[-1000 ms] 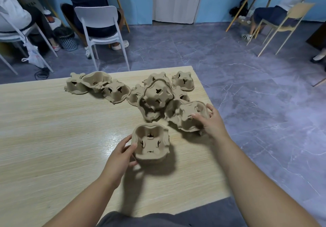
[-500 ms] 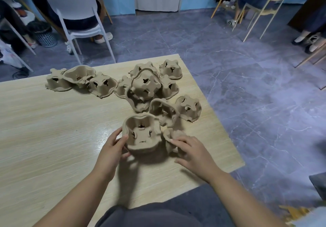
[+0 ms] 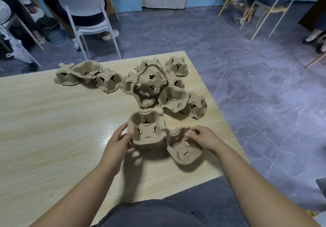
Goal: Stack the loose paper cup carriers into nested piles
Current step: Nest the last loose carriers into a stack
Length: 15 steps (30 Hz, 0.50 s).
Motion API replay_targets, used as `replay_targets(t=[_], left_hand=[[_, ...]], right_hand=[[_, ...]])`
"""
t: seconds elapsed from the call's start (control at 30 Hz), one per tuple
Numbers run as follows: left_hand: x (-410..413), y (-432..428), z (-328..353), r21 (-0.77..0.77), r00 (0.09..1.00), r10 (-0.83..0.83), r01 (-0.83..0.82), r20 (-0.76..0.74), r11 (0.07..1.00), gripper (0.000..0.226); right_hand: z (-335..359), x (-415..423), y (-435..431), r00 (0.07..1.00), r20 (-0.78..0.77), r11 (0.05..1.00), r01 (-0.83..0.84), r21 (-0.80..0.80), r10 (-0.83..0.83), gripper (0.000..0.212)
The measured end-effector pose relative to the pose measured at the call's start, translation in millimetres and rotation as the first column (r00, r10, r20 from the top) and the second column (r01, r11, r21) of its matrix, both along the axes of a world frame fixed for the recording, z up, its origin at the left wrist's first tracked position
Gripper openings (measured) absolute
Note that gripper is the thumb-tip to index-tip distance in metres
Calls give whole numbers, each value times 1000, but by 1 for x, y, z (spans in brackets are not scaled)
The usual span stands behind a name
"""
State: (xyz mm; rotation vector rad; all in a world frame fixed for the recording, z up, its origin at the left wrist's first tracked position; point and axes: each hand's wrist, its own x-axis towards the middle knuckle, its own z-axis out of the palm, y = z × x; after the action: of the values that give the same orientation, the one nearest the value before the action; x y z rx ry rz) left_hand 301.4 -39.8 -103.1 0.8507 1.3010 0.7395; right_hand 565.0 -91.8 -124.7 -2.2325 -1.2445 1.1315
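Ok so, bottom middle of the frame: the left hand (image 3: 118, 144) has its fingers (image 3: 122, 129) curled round the left wall of an upright brown moulded-pulp cup carrier (image 3: 147, 131), thumb on the near side, steadying it on the pale wood-grain surface (image 3: 53, 129). It looks deep enough to be a nested pile already, but I can't tell how many are in there. Just right of it, the right hand (image 3: 202, 138) pinches the top rim of a second brown pulp carrier (image 3: 183, 149). That one is tipped, open side towards the camera, lower edge on the surface. The 2 sit right beside each other, touching or nearly, hard to say.

My guess is the tipped one goes into the upright one next. This stuff should be very light and fairly stiff, rough enough not to slip, but the rims and the little tabs round the cup holes would crush or tear easily. I'd hold it by the outer rim on 2 opposite sides, line up the lobes and drop it in, not force it.

Further up, mid-frame, a jumbled heap of loose carriers (image 3: 151, 84) lies mostly upside down, some leaning on each other. Upper left, a row of 3 more carriers (image 3: 88, 75) overlaps. Beyond the far edge: grey tiled floor (image 3: 247, 85) and a white plastic chair (image 3: 82, 4).
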Motion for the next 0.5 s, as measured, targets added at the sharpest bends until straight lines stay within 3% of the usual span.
replay_targets(t=[0.2,0.33,0.43,0.5], left_hand=[[2,0,1,-3,1000,9,-9,8,1000,27],[2,0,2,-6,1000,12,-12,17,1000,26],[2,-1,4,-7,1000,1,-1,13,1000,26],[2,0,3,-7,1000,-5,5,10,1000,27]], right_hand=[[2,11,-14,990,-84,993,108,-41,-111,16],[20,19,-22,967,-167,976,206,70,-192,15],[45,27,-18,855,-393,888,429,165,-340,8],[60,24,-14,771,-529,844,507,176,-353,9]])
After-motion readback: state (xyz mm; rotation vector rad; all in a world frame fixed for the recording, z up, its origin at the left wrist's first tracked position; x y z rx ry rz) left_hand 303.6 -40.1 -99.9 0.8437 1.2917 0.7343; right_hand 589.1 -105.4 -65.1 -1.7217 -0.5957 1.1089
